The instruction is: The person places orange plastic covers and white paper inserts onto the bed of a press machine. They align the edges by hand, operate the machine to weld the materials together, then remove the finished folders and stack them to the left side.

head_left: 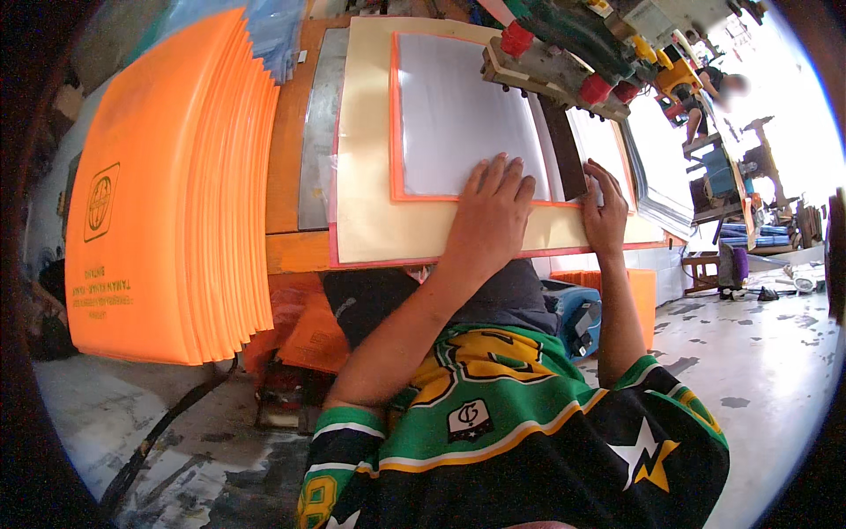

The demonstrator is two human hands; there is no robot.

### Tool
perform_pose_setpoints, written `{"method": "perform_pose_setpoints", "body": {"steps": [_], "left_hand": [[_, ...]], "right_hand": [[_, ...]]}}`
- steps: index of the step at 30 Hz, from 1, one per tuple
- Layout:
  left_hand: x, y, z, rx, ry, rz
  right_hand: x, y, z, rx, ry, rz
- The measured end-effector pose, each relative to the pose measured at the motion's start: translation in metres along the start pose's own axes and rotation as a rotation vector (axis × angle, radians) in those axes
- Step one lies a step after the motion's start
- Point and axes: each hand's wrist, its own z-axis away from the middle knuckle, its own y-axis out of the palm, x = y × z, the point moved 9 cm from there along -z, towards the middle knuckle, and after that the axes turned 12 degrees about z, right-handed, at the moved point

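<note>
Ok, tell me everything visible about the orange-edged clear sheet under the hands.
The orange-edged clear sheet looks like a thin transparent plastic pocket with a narrow orange border, lying flat on a beige board. The left hand presses flat on its near edge; the right hand rests at its right side beside a dark bar. A press head with red knobs overhangs its far corner.

Small production workshop — a wooden surface point(291, 132) carries a metal plate point(315, 132) and a press machine point(573, 53) with red knobs, beside a tall stack of identical orange plastic folders point(167, 194). Stained concrete floor point(758, 353), open side with daylight, cluttered benches and stools point(705, 264) behind — another person point(714, 88) works there.
</note>
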Motion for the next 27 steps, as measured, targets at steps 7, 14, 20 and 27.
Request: {"method": "perform_pose_setpoints", "body": {"steps": [7, 14, 20, 27], "left_hand": [[0.000, 0.004, 0.000, 0.021, 0.000, 0.003], [0.001, 0.004, -0.001, 0.047, -0.019, 0.011], [0.000, 0.004, -0.004, 0.100, -0.038, -0.013], [-0.003, 0.003, -0.008, 0.153, -0.057, -0.068]], "right_hand": [[-0.003, -0.001, 0.003, -0.010, 0.041, -0.044], [-0.010, 0.000, 0.003, -0.041, 0.039, -0.009], [-0.013, -0.004, 0.003, -0.062, 0.056, -0.026], [-0.016, 0.000, 0.005, -0.043, 0.048, -0.051]]}}
